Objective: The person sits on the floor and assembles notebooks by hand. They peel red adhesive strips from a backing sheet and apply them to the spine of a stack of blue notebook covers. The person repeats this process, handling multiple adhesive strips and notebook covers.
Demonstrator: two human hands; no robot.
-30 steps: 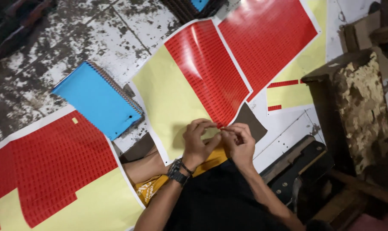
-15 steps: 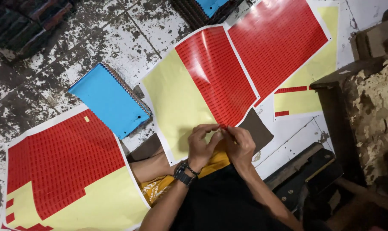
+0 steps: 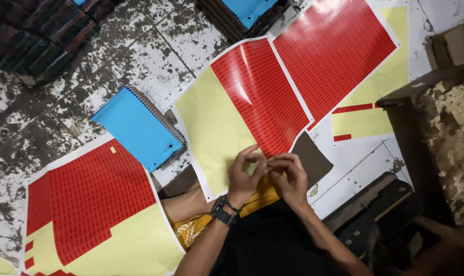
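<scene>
Left hand (image 3: 242,176) and right hand (image 3: 291,179) meet at lower centre, fingertips pinched narrow over the near edge of the red sticker sheet (image 3: 260,97); whether a sticker is held cannot be told. Risk: a hasty peel tears a sticker or creases the yellow backing.

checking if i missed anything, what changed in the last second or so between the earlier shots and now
Little changed. The left hand and right hand stay together at the lower edge of the middle red-and-yellow sticker sheet, fingertips pinched on something too small to tell. Only the view drifted slightly. The blue spiral notebook and the other sticker sheets lie as before.
</scene>
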